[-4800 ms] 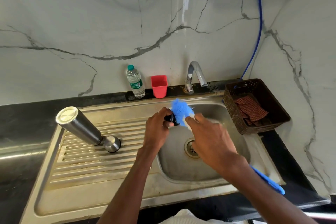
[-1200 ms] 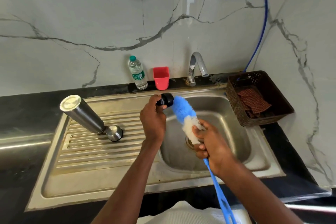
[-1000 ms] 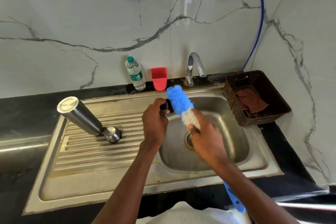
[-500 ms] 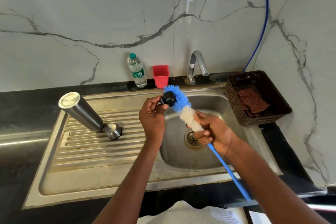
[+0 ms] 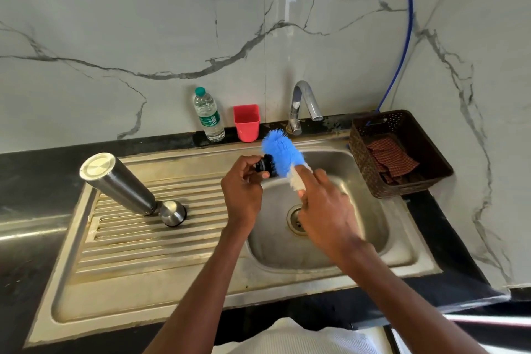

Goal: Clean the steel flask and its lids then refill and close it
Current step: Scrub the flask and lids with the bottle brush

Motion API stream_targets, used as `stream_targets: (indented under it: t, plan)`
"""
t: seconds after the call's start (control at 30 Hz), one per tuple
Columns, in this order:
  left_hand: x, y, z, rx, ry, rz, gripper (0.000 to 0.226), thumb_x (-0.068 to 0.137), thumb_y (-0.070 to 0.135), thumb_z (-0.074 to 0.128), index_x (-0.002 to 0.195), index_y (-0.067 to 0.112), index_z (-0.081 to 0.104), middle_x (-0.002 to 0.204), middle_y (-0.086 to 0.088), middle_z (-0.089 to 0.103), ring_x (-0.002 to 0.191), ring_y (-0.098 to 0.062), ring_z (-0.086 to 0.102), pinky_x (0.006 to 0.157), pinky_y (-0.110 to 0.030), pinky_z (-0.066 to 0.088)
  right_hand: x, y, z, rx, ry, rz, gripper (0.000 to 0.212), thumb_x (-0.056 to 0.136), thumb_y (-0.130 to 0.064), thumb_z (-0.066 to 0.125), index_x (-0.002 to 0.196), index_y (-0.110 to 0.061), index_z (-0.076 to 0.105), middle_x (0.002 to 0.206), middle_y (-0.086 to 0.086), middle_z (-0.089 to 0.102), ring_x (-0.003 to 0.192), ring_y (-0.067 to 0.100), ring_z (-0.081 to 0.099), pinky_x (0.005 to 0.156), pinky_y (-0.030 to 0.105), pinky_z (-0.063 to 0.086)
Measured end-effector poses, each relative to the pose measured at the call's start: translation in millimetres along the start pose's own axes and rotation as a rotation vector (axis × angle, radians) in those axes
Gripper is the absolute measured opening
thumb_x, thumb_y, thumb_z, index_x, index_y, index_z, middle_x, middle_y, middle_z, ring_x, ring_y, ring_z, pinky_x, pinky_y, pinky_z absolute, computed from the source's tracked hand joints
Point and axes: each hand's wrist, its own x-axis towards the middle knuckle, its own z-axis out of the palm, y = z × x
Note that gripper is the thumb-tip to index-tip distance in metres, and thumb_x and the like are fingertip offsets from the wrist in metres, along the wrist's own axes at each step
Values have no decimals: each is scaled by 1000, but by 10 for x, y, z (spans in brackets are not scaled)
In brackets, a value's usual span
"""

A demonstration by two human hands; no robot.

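Observation:
Over the sink basin [image 5: 370, 238] my left hand [image 5: 242, 190] pinches a small black inner lid [image 5: 264, 165]. My right hand [image 5: 324, 210] grips a bottle brush [image 5: 283, 152] by its white lower bristles, and the blue bristle head presses against the lid. The brush handle is hidden behind my right hand. The steel flask [image 5: 120, 182] stands upside down, leaning, on the ribbed draining board [image 5: 138, 241]. Its steel cap [image 5: 172, 213] sits beside the flask's mouth.
A plastic water bottle [image 5: 209, 115] and a red cup [image 5: 246, 123] stand at the wall behind the sink, left of the tap [image 5: 301, 106]. A dark basket [image 5: 402, 152] holding a checked cloth sits right of the basin. A blue hose [image 5: 402, 37] hangs down the wall.
My right hand has slid up the brush, so the blue handle no longer shows, and the brush head has moved up against the lid. The flask and cap have not moved.

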Motion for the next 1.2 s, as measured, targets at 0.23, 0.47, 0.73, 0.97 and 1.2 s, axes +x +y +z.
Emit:
stream_targets:
  t: [0.23, 0.47, 0.73, 0.97, 1.2]
  plan:
    - [104, -4, 47, -493, 136, -300, 29, 86, -17, 69, 103, 6, 69, 101, -9, 77, 95, -18, 71, 81, -30, 60, 386, 271, 55, 1427, -512, 772, 34, 105, -7, 43, 134, -15, 57, 89, 6, 58, 41, 2, 30, 32, 13, 21]
    - [3, -164, -94, 358, 79, 148, 29, 91, 3, 73, 116, 16, 67, 105, 3, 74, 93, -21, 69, 79, -35, 55, -16, 346, 177, 1593, -585, 916, 21, 104, -10, 46, 122, -10, 55, 81, 8, 56, 39, 2, 31, 29, 13, 22]
    - [-44, -212, -147, -653, 26, -582, 22, 95, 7, 73, 115, 6, 65, 115, -23, 70, 101, -35, 75, 75, -40, 64, -154, 412, 24, 1442, -443, 839, 48, 86, -13, 78, 130, -9, 59, 93, 10, 60, 46, 5, 31, 33, 16, 24]
    - [11, -200, -189, -904, -53, -830, 55, 88, 58, 67, 121, 14, 67, 95, -13, 74, 78, -19, 68, 65, -24, 57, -117, 348, 78, 955, -201, 518, 49, 86, -28, 82, 127, -41, 59, 107, 4, 72, 50, 11, 49, 45, 28, 40]
    - [121, -181, -361, -968, -248, -909, 41, 92, 24, 62, 123, -2, 60, 97, -23, 62, 80, -33, 66, 67, -35, 61, -162, 453, 98, 511, -93, 258, 65, 82, -41, 80, 136, -58, 49, 98, -11, 73, 74, 13, 69, 71, 40, 62]
